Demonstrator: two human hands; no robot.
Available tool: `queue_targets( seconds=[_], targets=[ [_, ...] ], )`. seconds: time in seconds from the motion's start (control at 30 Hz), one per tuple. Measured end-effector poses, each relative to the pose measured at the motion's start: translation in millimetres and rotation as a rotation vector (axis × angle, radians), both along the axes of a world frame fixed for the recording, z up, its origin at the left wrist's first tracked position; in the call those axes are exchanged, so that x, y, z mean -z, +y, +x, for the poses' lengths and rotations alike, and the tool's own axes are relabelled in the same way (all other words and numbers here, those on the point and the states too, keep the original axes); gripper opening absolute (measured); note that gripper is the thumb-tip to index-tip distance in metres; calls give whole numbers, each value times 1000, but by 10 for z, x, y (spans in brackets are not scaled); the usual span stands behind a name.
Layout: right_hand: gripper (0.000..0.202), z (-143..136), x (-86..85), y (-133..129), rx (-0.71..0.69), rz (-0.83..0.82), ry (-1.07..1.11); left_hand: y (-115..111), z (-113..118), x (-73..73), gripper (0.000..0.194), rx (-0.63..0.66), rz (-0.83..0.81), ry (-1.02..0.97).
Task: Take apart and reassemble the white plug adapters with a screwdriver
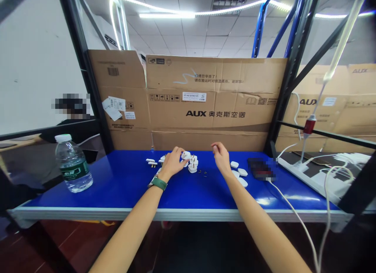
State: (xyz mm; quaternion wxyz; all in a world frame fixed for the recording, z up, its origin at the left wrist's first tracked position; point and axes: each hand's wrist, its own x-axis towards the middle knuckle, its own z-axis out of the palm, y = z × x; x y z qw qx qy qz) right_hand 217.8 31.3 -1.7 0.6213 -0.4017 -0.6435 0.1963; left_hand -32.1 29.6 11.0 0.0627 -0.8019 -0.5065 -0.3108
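Observation:
My left hand point(172, 163), with a green-strapped watch point(158, 183) on the wrist, pinches a white plug part point(185, 155) between thumb and fingers. Right beside it sits a small pile of white plug parts point(192, 166) with brass-coloured pins. My right hand point(221, 157) is raised a little to the right of the pile, fingers curled together; anything inside them is too small or hidden to make out. Between the hands lie a few tiny brass-coloured pieces point(205, 173). More white plug parts with pins point(151, 163) lie left of my left hand, some partly covered by it.
Several white covers point(242, 172) lie right of my right forearm. Beyond them are a dark phone point(260, 169) on a cable and a white power strip point(305, 179). A water bottle point(73, 165) stands at the left. Cardboard point(217, 81) walls the back of the blue table point(194, 198). A person point(72, 108) is behind, left.

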Motion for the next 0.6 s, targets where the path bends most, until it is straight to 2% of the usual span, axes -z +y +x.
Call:
queue_targets(
  seconds=[0.03,0.13,0.27,0.33,0.47,0.6],
  targets=[
    [20,-9,20,11,125,-11,-95,27,-19,12,33,-78,12,11],
    [18,-79,66,12,259,-146,-428,87,-56,61,33,-283,-15,49],
    [21,-93,88,-10,439,-331,-673,132,-75,126,35,-415,-76,142],
    [24,-44,95,0,501,-402,-742,156,-79,153,33,-417,-118,192],
    [31,86,134,87,575,-547,-823,197,-72,173,31,-321,-178,253],
    [38,175,187,186,606,-642,-840,202,-84,140,35,-305,-151,180]
  ],
)
